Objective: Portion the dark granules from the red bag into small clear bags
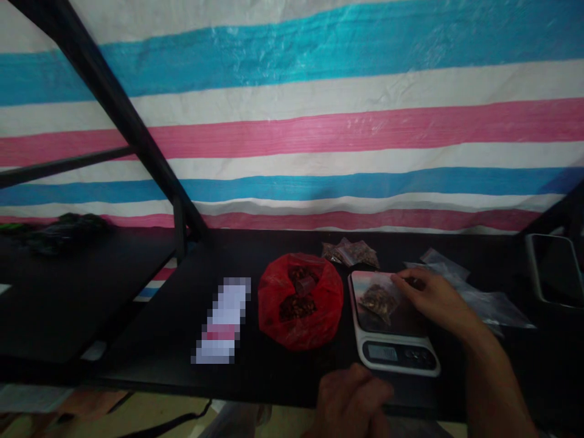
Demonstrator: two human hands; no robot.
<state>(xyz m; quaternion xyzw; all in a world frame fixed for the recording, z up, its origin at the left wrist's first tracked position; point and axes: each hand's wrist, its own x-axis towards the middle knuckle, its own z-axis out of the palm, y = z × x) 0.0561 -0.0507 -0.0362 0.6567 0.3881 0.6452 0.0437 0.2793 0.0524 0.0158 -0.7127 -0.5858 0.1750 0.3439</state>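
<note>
My right hand (426, 298) is over the scale (396, 359), with its fingers bent and close together, and the fingertips are at the top corner of a small clear bag (379, 302). I cannot tell if they pinch the bag or only touch it. The small bag lies on the scale's flat top, just left of my right hand, and has brown bits in it. My left hand (351, 398) is nearer to me, by the front edge of the black worktop (283, 380), with its fingers curled in loosely. I cannot see inside it, so I cannot tell if it holds anything. The scale has a little screen (382, 352) in front, but the numbers are too blurry to read. Past my left hand, a bit to its left, sits an open red bag (319, 331) with more brown bits (297, 308) and a small see-through cup (305, 285) in it. Farther away than both hands, behind the scale, are some little filled bags (350, 252) in a pile. Flat clear bags (495, 307) lie just right of my right hand, and a phone (556, 271) is farther right.
</note>
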